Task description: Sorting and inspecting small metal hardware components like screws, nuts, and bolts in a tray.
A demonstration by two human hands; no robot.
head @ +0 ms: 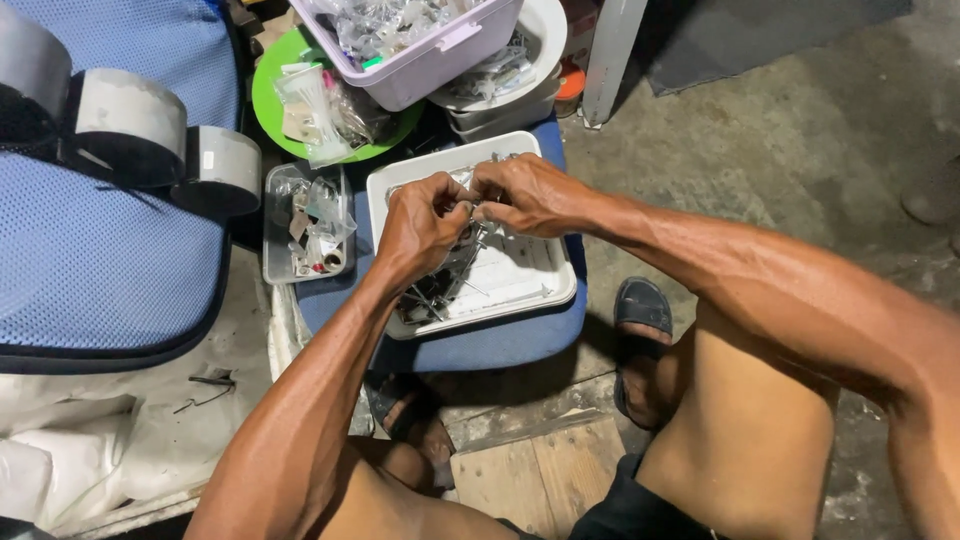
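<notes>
- Left hand (422, 222) and right hand (525, 192) meeting fingertip to fingertip above white plastic tray (545, 285), both pinched shut on small metal part (472, 208); exact shape of part hidden by fingers.
- Tray rectangular, smooth-rimmed, resting on blue cushioned stool (480, 345); thin wire pieces (440, 290) scattered inside, partly covered by left wrist.
- Clear plastic box (305, 225) just beside tray, crammed with small packets, contents hard to make out.
- Lilac bin (420, 45) and green round plate (275, 95) behind, cut off at top edge.
- Grey tape rolls (130, 125) on blue mesh chair seat (100, 260).
</notes>
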